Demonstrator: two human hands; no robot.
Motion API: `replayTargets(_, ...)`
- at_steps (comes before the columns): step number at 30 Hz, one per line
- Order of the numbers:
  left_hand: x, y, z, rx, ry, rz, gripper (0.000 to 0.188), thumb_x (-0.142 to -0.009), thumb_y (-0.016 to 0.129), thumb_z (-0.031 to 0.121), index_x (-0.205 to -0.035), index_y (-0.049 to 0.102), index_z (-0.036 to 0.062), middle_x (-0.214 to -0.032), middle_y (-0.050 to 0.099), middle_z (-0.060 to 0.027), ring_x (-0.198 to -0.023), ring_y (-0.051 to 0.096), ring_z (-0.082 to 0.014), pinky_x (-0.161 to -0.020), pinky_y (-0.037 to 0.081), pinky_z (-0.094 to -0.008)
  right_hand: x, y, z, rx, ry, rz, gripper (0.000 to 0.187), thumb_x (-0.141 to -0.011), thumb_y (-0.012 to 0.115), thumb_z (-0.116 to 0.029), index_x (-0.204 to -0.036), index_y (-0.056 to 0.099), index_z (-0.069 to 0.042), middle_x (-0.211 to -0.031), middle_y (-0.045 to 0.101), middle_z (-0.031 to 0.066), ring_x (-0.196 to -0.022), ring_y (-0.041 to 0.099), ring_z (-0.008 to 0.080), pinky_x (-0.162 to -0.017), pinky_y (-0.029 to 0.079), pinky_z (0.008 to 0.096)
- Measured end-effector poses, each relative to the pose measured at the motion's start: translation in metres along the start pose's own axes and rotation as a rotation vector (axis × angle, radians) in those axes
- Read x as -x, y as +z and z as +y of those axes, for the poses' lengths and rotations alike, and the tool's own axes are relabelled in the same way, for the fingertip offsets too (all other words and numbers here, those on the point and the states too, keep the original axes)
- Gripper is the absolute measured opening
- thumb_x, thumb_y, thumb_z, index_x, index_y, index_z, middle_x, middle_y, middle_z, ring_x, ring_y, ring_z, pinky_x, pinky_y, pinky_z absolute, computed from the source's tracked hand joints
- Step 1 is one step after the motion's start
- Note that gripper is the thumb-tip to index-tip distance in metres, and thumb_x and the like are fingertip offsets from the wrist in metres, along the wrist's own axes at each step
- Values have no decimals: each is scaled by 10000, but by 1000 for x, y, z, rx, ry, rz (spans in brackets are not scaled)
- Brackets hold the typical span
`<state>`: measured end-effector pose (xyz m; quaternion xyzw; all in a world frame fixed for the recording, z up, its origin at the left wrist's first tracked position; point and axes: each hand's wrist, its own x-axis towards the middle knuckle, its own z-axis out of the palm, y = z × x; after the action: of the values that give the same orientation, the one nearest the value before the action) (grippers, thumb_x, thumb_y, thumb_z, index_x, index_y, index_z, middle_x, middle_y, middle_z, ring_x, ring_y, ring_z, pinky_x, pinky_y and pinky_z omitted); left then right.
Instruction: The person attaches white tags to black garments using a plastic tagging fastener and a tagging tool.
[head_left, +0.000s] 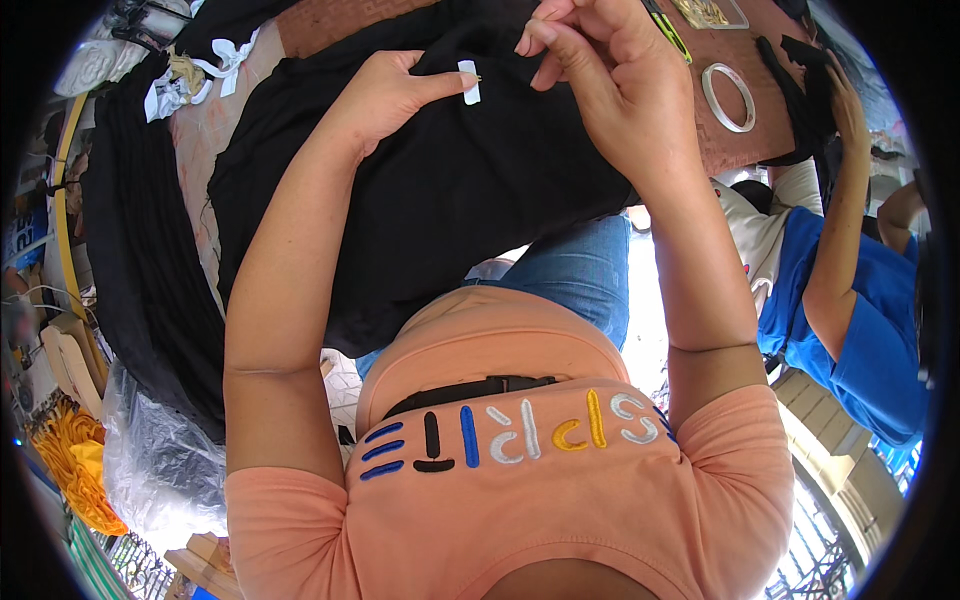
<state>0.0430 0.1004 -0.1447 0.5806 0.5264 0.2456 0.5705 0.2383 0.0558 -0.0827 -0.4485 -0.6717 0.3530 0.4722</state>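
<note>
Black cloth (470, 190) lies spread across the table and hangs over its near edge toward my lap. My left hand (385, 100) presses its thumb on a small white label (469, 82) against this cloth, the other fingers tucked under the fabric. A tiny gold-coloured piece shows beside the thumb tip; its kind is too small to tell. To the right of the label, my right hand (620, 85) is raised above the cloth with thumb and fingers drawn together. Whatever those fingers may hold cannot be made out.
A roll of clear tape (728, 98), yellow-green thread snips (668, 32) and a clear box (712, 12) of small gold pieces lie on the brown tabletop (750, 150). At right, a person in blue (850, 330) handles black cloth. White cloth strips (230, 62) lie at left.
</note>
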Motion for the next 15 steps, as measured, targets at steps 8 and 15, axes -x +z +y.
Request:
replayTargets(8, 3, 2, 6, -47, 22, 41, 351, -752, 759, 262, -975, 692, -1, -854, 683, -58, -762, 628, -110, -729, 479, -226, 7, 2, 5, 16, 9, -22, 93, -894, 511, 70, -912, 503, -20, -757, 541, 25, -590, 533, 63, -537, 425, 186)
replayTargets(15, 5, 7, 7, -105, 30, 85, 339, -768, 747, 255, -960, 693, -19, -815, 676, -47, -714, 617, -93, -670, 477, -221, 16, 10, 9, -115, 91, -43, 27, -883, 580, -8, -879, 602, -23, -822, 637, 54, -638, 609, 117, -560, 476, 245)
